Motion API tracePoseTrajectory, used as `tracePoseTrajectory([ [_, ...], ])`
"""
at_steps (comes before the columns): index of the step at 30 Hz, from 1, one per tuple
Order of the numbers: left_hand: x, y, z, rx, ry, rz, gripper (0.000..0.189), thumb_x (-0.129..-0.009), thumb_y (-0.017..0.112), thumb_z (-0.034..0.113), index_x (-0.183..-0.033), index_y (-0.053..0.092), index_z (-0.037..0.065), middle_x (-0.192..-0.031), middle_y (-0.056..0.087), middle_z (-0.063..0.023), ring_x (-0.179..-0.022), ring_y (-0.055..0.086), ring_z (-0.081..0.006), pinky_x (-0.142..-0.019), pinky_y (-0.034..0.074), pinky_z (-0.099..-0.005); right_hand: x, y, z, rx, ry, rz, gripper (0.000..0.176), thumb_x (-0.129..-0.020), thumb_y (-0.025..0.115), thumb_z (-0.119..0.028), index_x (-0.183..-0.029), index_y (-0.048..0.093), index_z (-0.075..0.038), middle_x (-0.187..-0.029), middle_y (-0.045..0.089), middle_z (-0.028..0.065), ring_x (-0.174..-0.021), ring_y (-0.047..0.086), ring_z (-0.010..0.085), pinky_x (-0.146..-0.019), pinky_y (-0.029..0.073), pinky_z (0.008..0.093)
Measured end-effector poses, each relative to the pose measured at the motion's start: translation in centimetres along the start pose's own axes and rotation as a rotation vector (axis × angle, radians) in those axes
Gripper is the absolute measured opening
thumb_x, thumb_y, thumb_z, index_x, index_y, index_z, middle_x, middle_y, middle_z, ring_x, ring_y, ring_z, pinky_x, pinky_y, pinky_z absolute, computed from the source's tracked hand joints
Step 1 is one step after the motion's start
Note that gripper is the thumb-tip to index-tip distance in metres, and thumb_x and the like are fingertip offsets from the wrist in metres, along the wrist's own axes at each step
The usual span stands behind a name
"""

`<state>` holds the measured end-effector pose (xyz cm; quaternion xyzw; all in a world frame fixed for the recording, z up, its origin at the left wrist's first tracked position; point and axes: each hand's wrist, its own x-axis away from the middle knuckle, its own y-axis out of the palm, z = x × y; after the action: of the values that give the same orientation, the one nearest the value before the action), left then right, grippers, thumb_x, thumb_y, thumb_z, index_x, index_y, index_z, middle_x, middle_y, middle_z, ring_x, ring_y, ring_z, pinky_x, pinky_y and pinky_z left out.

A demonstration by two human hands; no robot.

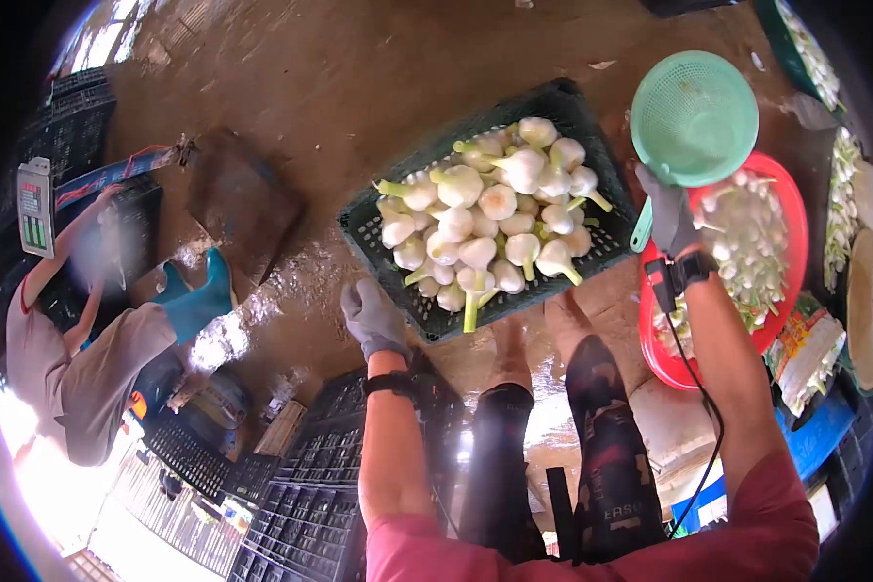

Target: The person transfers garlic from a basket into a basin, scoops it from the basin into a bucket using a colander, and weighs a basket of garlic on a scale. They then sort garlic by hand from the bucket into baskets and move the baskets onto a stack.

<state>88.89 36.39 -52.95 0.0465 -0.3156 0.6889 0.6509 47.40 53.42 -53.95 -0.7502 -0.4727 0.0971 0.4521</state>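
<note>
Centrally, we record a dark green crate [606, 242] on the wet brown floor [359, 58], set at a slant in the head view and heaped with whole garlic bulbs [498, 202], white to faintly pink, several with thick green stem stubs. Right hand [667, 218]: gray glove, fingers closed around the handle of a green strainer [694, 116], its round mesh bowl beyond the knuckles and the handle's end emerging on the crate side. We place the strainer by the crate's right corner, partly overlapping in view the far rim of a red basin [797, 223]; whether they touch, we cannot tell. The basin holds many small pale pieces [747, 242], too blurred for us to identify firmly. Left hand [371, 315]: gray glove, loosely half-open, fingers together and pointing away from us, nothing seen in its grasp; it is just beside the crate's near left edge, contact uncertain. A black band [390, 385] circles the left wrist; a black device with a cable [662, 284] sits at the right. Nearer us on the left, we note stacked black crates [306, 495]. Farther left, a co-worker [116, 359] in teal boots [204, 296] has an arm extended near a scale display [36, 207]. At far right: more pale pieces in a long heap [841, 209].
</note>
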Motion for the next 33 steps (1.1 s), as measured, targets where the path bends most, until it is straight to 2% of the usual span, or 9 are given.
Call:
tracePoseTrajectory([
  [2,-1.1,-0.8,-1.1,-0.302,0.179,-0.291,0.025,-0.093,0.053,0.018,-0.106,0.06,-0.002,-0.09,0.062,-0.0028,-0.077,0.053,-0.01,-0.072,0.046,-0.0263,-2.8,0.4,-1.1,-0.086,0.153,-0.195,0.027,-0.093,0.052,-0.017,-0.115,0.057,-0.002,-0.103,0.064,0.0158,-0.092,0.062,0.0267,-0.08,0.048,0.0356],
  [5,-2.9,1.9,-2.3,-0.004,-0.399,-0.12,0.036,-0.085,0.058,0.032,-0.098,0.061,-0.001,-0.088,0.063,-0.0065,-0.079,0.058,-0.015,-0.071,0.048,-0.0305,-4.6,3.6,-0.9,-1.024,0.66,-0.129,0.036,-0.085,0.052,-0.003,-0.12,0.054,-0.007,-0.104,0.061,0.0202,-0.09,0.062,0.0337,-0.08,0.05,0.0378],
  [7,-2.8,3.4,-1.9,0.091,-0.511,0.016,0.037,-0.084,0.059,0.033,-0.097,0.061,-0.002,-0.089,0.063,-0.0076,-0.079,0.058,-0.0156,-0.07,0.049,-0.0314,-4.3,2.8,0.2,-0.423,0.204,-0.246,0.038,-0.084,0.051,-0.001,-0.121,0.052,-0.006,-0.104,0.061,0.0209,-0.093,0.061,0.0361,-0.081,0.05,0.0409],
  [10,-3.6,2.8,-2.6,0.098,-0.567,-0.001,0.038,-0.082,0.059,0.031,-0.098,0.061,-0.003,-0.091,0.064,-0.0092,-0.079,0.059,-0.0172,-0.069,0.049,-0.0332,-4.0,1.9,-0.3,-0.037,0.097,-0.325,0.031,-0.087,0.051,-0.005,-0.117,0.054,-0.004,-0.101,0.062,0.0204,-0.093,0.061,0.0359,-0.081,0.049,0.04],
  [12,-3.9,2.9,-2.2,0.01,-0.555,0.026,0.039,-0.081,0.06,0.03,-0.101,0.063,-0.004,-0.094,0.064,-0.0103,-0.08,0.06,-0.019,-0.07,0.05,-0.034,-4.3,1.4,-3.4,-0.635,0.398,-0.148,0.034,-0.094,0.052,-0.03,-0.103,0.062,0.001,-0.091,0.064,0.0107,-0.087,0.06,0.0202,-0.082,0.046,0.0355],
  [20,-5.8,3.3,-0.8,0.172,-0.62,-0.071,0.042,-0.081,0.06,0.026,-0.107,0.065,-0.006,-0.098,0.067,-0.0117,-0.086,0.061,-0.0207,-0.075,0.05,-0.032,-4.7,2.3,-3.2,-1.006,0.761,-0.014,0.014,-0.088,0.063,-0.016,-0.095,0.064,-0.004,-0.086,0.062,0.001,-0.07,0.055,0.0099,-0.064,0.044,0.0247],
  [30,-11.1,-3.7,18.8,0.433,-0.617,-0.24,0.024,-0.082,0.062,0.026,-0.093,0.066,0.005,-0.078,0.059,-0.0001,-0.067,0.052,-0.012,-0.059,0.042,-0.0263,-5.2,-6.0,-16.7,-1.074,0.706,0.156,0.02,-0.093,0.058,-0.019,-0.108,0.06,-0.006,-0.097,0.063,0.0017,-0.087,0.061,0.0128,-0.076,0.05,0.0278],
  [32,-12.4,-5.5,14.9,0.401,-0.418,-0.147,0.018,-0.081,0.063,0.023,-0.087,0.065,0.006,-0.074,0.056,0.0022,-0.065,0.049,-0.0094,-0.057,0.04,-0.0243,-6.2,-6.0,-20.9,-1.112,0.681,0.112,0.019,-0.093,0.058,-0.018,-0.108,0.06,-0.005,-0.097,0.063,0.0019,-0.087,0.061,0.0128,-0.076,0.05,0.0279],
  [33,-13.0,-8.0,17.2,0.411,-0.5,-0.117,0.015,-0.079,0.066,0.021,-0.081,0.062,0.007,-0.071,0.053,0.0032,-0.061,0.046,-0.0076,-0.053,0.036,-0.0224,-7.2,-5.3,-23.1,-1.116,0.668,0.081,0.019,-0.093,0.058,-0.018,-0.107,0.061,-0.005,-0.096,0.064,0.0019,-0.086,0.062,0.0134,-0.075,0.051,0.0281],
])
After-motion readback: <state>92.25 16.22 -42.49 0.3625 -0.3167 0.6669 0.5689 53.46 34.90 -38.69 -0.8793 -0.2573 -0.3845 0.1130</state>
